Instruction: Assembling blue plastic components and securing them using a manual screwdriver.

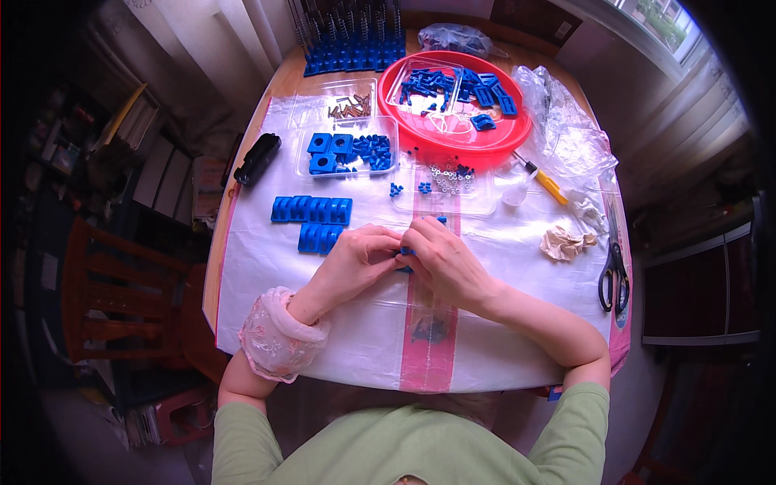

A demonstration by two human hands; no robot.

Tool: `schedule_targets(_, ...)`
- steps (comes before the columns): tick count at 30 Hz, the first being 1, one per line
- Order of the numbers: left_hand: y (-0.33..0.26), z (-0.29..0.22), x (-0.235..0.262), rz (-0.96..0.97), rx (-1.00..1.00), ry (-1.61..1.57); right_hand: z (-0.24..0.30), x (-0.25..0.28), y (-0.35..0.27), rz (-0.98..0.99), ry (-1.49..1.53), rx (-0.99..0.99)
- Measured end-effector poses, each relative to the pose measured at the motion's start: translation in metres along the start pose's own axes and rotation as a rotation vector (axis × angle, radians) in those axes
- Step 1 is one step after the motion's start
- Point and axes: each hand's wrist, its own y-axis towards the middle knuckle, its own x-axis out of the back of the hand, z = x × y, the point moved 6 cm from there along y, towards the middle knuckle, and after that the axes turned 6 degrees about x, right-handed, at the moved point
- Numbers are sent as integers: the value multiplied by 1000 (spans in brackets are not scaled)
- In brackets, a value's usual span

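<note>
Nearest the person, on the white plastic sheet (pixel 267 267) covering the round wooden table (pixel 284 77), the left hand (pixel 356 259) and the right hand (pixel 440 259) meet fingertip to fingertip, both curled closed around one small blue plastic part (pixel 406 252) pinched between them; most of it is hidden by the fingers.

Just beyond the left hand lie two rows of finished blue plastic blocks (pixel 311 210), the shorter row near the knuckles, the longer one behind it.

To the right, well apart from the hands, sit one crumpled beige rag (pixel 566 242) and one pair of black-handled scissors (pixel 614 279).

Farther on are three clear plastic trays: one with tiny white and blue pieces (pixel 449 178), one with blue blocks (pixel 347 149), one with brown pins (pixel 349 105). One black oblong case (pixel 257 158) lies at the left edge, and one yellow-handled tool (pixel 546 182) at the right.

Farthest stand one red round plastic basin (pixel 453 141) holding blue parts and a rack of blue bases with metal springs (pixel 352 40).
</note>
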Motion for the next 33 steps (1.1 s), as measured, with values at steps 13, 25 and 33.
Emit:
schedule_targets(13, 3, 19, 2, 89, 241, -576, -10, 54, 9, -286, 189, -160)
schedule_targets(25, 0, 20, -2, 222, 317, -887, -2, 56, 9, -293, 175, -104)
schedule_targets(33, -1, 22, -5, 213, 360, -935, 4, 47, 8, -217, 86, -32)
